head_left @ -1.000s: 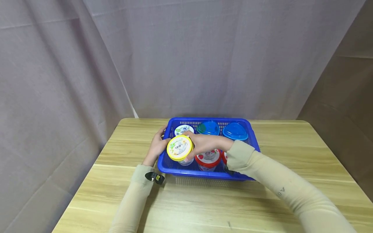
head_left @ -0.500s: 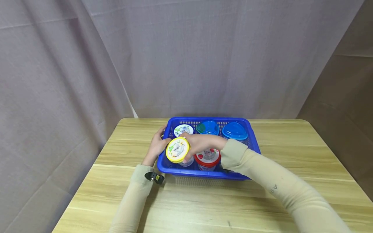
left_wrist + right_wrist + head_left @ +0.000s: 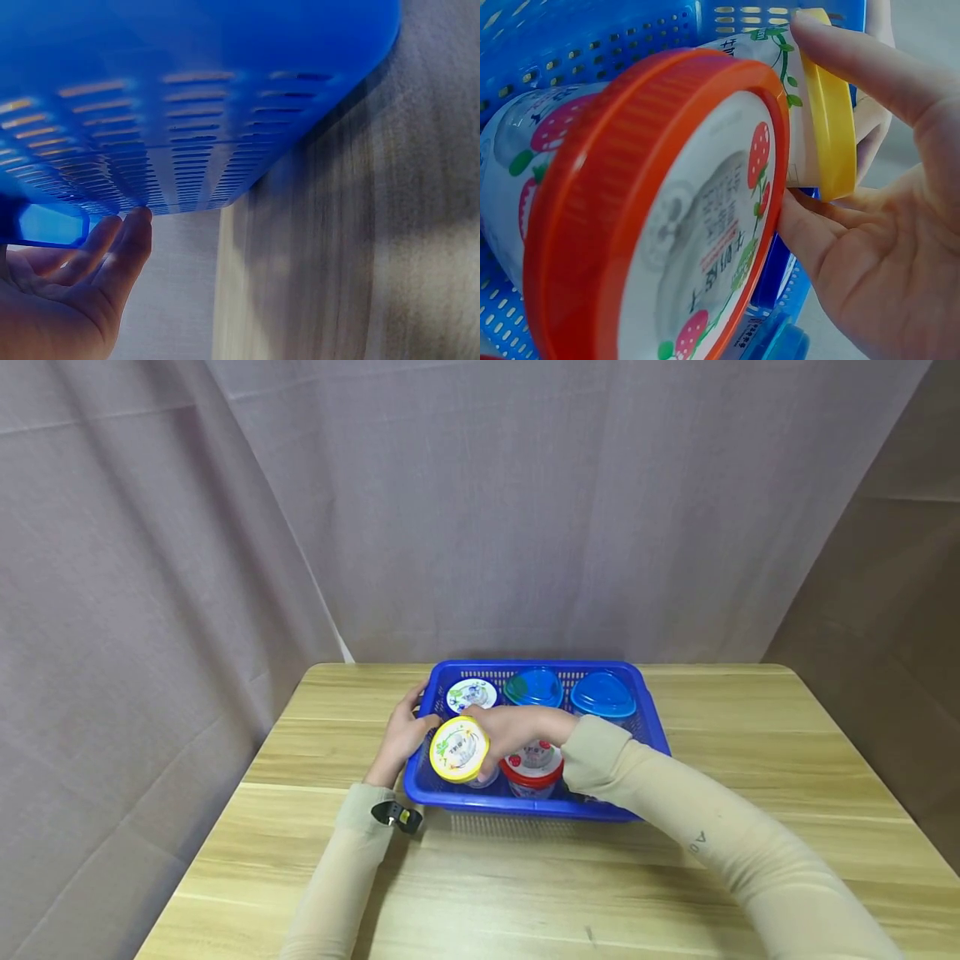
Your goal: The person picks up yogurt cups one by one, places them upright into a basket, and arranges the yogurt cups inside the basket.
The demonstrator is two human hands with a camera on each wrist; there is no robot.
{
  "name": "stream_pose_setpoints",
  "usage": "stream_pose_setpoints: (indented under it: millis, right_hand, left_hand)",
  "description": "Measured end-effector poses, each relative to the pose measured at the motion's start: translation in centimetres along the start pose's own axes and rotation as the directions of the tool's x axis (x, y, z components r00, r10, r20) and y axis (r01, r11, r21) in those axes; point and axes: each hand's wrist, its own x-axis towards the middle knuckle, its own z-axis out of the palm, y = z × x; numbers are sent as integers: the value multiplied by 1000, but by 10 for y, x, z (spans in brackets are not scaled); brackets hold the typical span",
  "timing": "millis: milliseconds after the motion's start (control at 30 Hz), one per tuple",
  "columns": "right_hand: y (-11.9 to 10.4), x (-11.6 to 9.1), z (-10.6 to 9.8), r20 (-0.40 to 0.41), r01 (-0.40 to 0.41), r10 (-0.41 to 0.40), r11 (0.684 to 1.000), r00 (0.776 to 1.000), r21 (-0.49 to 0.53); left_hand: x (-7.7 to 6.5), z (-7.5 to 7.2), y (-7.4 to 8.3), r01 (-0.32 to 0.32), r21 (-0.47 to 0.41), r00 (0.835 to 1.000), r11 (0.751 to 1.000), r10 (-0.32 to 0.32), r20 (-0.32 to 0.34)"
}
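Observation:
My right hand (image 3: 517, 727) grips a plastic tub with a yellow-rimmed white lid (image 3: 459, 749) at the front left corner of a blue basket (image 3: 517, 805). In the right wrist view, the fingers span the yellow lid (image 3: 834, 120), and the tub's clear side carries a green leafy print. My left hand (image 3: 403, 735) holds the basket's left rim, its thumb over the edge and its fingers along the outer wall, as the left wrist view shows. Beside the right hand stands a red-lidded tub with strawberry pictures (image 3: 534, 770), large in the right wrist view.
Along the back of the basket are a tub with a white lid printed in blue and green (image 3: 471, 694) and two containers with blue lids (image 3: 534, 687). My right sleeve (image 3: 600, 756) covers the basket's front right corner. A wooden table (image 3: 480, 893) lies beneath, with a grey curtain (image 3: 480, 510) behind.
My right hand and forearm have shifted slightly left, and the yellow-lidded tub has shifted a little with them. A second red lid at the right is now covered by the sleeve. My left hand stays put.

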Motion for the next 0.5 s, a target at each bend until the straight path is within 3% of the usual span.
stream_pose_setpoints:
  millis: [267,500]
  right_hand:
    - [-3,4,2,-13,-39,38,998,999,-52]
    - [-6,7,3,6,-10,11,996,1000,-87]
  left_hand:
    - [0,-4,-1,13,6,1000,1000,-13,5]
    - [-3,-7,4,18,-3,1000,1000,-18,13]
